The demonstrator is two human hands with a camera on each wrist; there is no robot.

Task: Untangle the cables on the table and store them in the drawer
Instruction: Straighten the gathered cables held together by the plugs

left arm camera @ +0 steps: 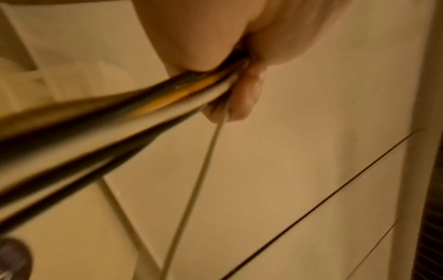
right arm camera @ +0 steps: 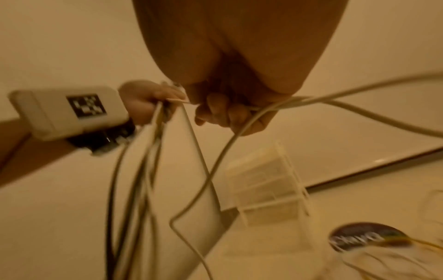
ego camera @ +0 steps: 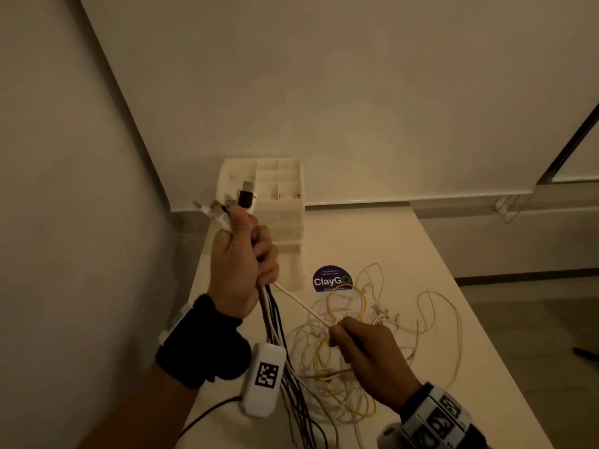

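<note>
Between the 2 hands a single pale cable (ego camera: 303, 304) runs taut: the left hand (ego camera: 238, 270), fingers (ego camera: 267, 254) wrapped tight, holds a bundle of dark and white cables (ego camera: 275, 322) by their plug ends, while the right hand (ego camera: 366, 348) pinches that pale cable. By my judgement the job is partway: several cables are gathered, but a tangle of white and yellow cables (ego camera: 363, 338) lies on the cream counter (ego camera: 431, 264), and none is stored. A white plastic drawer unit (ego camera: 278, 202) stands in the corner against plain cream walls (ego camera: 356, 92); a round purple sticker (ego camera: 330, 279) sits just beside it.
</note>
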